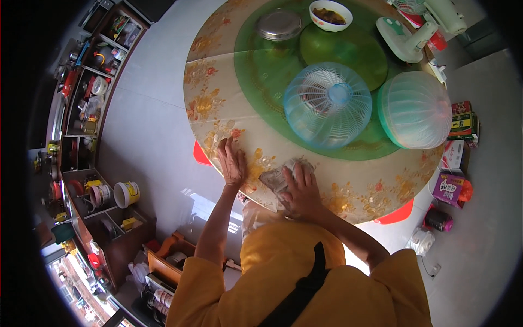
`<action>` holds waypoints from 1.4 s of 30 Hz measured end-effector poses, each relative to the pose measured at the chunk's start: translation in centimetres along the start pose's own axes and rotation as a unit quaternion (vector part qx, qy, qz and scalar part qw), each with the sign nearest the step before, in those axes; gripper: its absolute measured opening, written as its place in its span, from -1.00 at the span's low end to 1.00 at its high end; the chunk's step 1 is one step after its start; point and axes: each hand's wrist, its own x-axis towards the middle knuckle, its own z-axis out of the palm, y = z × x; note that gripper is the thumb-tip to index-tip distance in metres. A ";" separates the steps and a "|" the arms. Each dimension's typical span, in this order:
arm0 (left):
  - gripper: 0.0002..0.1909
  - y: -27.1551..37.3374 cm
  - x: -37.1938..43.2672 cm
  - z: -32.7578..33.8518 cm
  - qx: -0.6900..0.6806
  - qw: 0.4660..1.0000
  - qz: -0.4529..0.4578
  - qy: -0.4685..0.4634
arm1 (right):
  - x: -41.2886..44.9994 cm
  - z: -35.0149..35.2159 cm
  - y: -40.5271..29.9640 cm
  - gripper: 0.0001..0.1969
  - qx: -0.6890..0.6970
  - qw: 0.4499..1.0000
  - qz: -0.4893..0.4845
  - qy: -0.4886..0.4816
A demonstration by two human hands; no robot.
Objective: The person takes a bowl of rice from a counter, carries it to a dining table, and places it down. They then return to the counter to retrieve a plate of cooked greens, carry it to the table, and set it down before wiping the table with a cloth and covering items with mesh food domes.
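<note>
My right hand [301, 186] presses a crumpled grey cloth [273, 179] against the near edge of the round table, its fingers spread over the fabric. To its left, my left hand [233, 162] leans on the table's rim, with nothing in it and its thumb side towards the cloth. Under both hands lies a beige tablecloth [212, 81] with yellow and red flowers. Beyond the cloth stands a blue plastic mesh food cover [328, 126], through which a dish dimly shows. A green and whitish domed cover [416, 110] sits to its right.
A green round mat [261, 102] lies mid-table under a green turntable [347, 53]. Farther back are a covered metal dish [279, 24], a white bowl [335, 27] of food and a fan base [398, 39]. Red stools [396, 213] show beneath the rim; boxes [448, 190] stand right, shelves [88, 102] left.
</note>
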 end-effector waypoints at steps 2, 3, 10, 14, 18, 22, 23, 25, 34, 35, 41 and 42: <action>-0.55 -2.0 -0.9 0.8 -0.083 0.995 -0.038 0.033 | -0.2 1.7 -0.5 -0.32 -0.020 1.000 0.020 -0.005; -0.55 -2.3 -0.9 0.8 -0.165 0.982 -0.069 0.063 | 0.0 2.1 -0.8 -0.29 -0.041 0.998 0.045 -0.006; -0.57 -8.6 -6.4 -8.1 -0.302 0.907 -0.247 0.159 | 4.9 7.5 -4.2 -0.32 -0.070 0.987 0.140 0.032; -0.58 -17.6 -14.2 -12.7 -0.300 0.866 -0.366 0.160 | 12.1 13.0 -7.1 -0.30 -0.069 0.977 0.188 0.075; -0.68 -29.1 -25.8 -14.8 -0.274 0.817 -0.501 0.082 | 21.0 17.5 -11.7 -0.34 -0.078 0.975 0.162 0.129; -0.88 -32.7 -32.5 -18.2 -0.312 0.630 -0.709 -0.047 | 25.6 21.0 -14.3 -0.45 -0.062 0.979 0.114 0.159; -0.90 -32.7 -33.8 -18.6 -0.260 0.605 -0.751 -0.042 | 25.7 21.6 -14.5 -0.45 -0.066 0.979 0.111 0.158; -0.86 -36.8 -38.3 -21.0 -0.431 0.540 -0.715 -0.106 | 26.1 22.8 -14.3 -0.51 -0.104 0.974 0.067 0.188; -0.87 -40.0 -39.1 -23.6 -0.445 0.605 -0.657 0.061 | 21.7 23.1 -15.5 -0.45 -0.126 0.964 0.131 0.196; -0.87 -39.9 -38.9 -23.5 -0.469 0.609 -0.636 0.075 | 21.3 23.2 -15.8 -0.44 -0.183 0.952 0.165 0.184; -0.86 -41.7 -43.9 -20.5 -0.516 0.514 -0.684 0.042 | 25.3 24.1 -18.1 -0.51 -0.202 0.939 0.243 0.131; -0.86 -41.6 -44.4 -20.6 -0.505 0.505 -0.699 0.033 | 26.5 25.0 -18.0 -0.52 -0.167 0.943 0.237 0.164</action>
